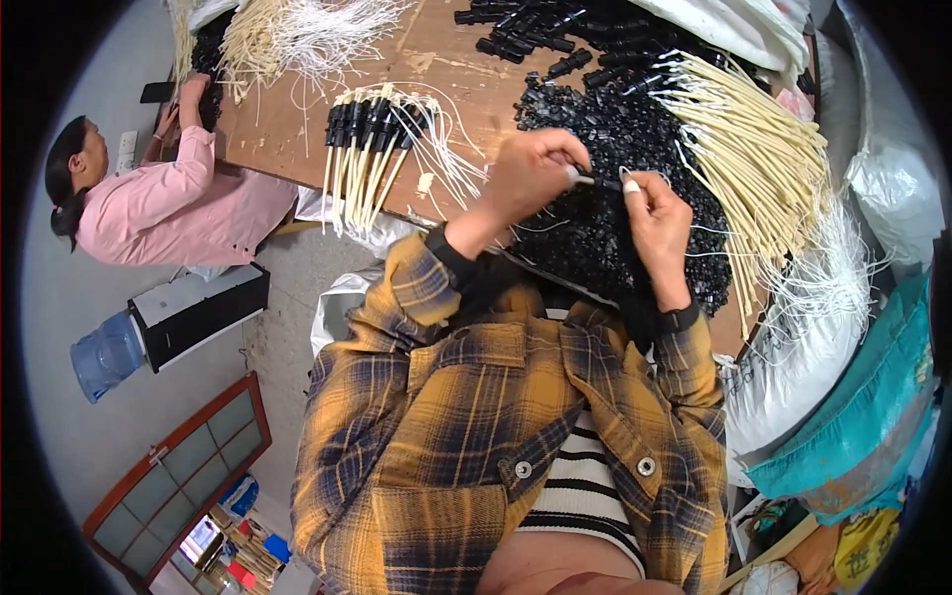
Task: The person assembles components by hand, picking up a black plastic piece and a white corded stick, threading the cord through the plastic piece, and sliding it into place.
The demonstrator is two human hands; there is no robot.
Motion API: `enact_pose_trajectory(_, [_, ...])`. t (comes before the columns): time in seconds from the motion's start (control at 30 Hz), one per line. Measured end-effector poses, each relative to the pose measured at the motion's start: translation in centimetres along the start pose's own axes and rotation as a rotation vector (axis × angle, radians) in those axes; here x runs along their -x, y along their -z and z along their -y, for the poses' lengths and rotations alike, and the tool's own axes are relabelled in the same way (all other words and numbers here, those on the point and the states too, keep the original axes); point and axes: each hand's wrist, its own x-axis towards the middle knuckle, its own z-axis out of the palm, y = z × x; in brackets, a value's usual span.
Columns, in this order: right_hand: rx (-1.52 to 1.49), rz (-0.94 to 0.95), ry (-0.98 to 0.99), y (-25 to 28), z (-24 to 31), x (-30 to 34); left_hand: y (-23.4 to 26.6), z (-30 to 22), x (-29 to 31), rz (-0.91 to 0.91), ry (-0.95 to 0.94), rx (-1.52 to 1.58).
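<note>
Over a heap of small glossy black plastic parts (585,243), my two hands work close together. My left hand (535,177) is closed in a pinch on a cream-sleeved wire, whose pale end (585,180) points toward the other hand. Thumb and fingers of my right hand (658,220) are pinched together; a thin white strand shows by the fingertips, but what they grip is lost against the black heap. Right of it fans a thick bundle of cream-sleeved wires (759,154). Cream-sleeved wires with black connectors (372,124) lie in a row to the left.
Black cylindrical connectors (521,30) and another pile of cream and white wires (288,45) lie farther back on the brown table (436,74). At the far left a person in a pink shirt (164,203) works at the table. White sacks (808,382) stand at right.
</note>
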Motion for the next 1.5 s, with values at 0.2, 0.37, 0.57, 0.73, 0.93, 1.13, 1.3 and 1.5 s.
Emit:
enact_pose_trajectory(0.2, [0.379,-0.121,0.430,-1.1,1.4,0.7,-3.1,-0.2,0.0,0.040,0.078,0.051])
enact_pose_trajectory(0.37, [0.365,-0.135,0.476,-1.0,1.6,1.1,-2.6,-0.8,0.0,-0.007,0.008,-0.020])
enact_pose_trajectory(0.57, [0.345,-0.119,0.471,-1.0,2.0,1.1,-2.4,-0.9,0.2,-0.001,0.080,-0.001])
enact_pose_trajectory(0.73, [0.256,-0.103,0.538,-0.8,2.2,0.8,-2.1,-0.3,-0.2,-0.044,-0.079,-0.081])
enact_pose_trajectory(0.93, [0.255,-0.004,0.297,0.3,3.2,0.5,-1.4,-0.8,-0.5,-0.197,-0.269,-0.360])
enact_pose_trajectory(1.13, [-0.533,0.380,-0.342,2.1,2.5,-0.5,-1.0,-2.4,-0.7,0.052,-0.677,-0.505])
enact_pose_trajectory(1.3, [-0.236,0.288,0.019,2.6,2.4,0.1,0.4,-0.4,-0.4,0.264,-0.453,-0.708])
enact_pose_trajectory(1.5, [0.539,0.241,0.706,2.7,2.5,0.7,-0.4,0.0,0.8,0.176,-0.368,-0.636])
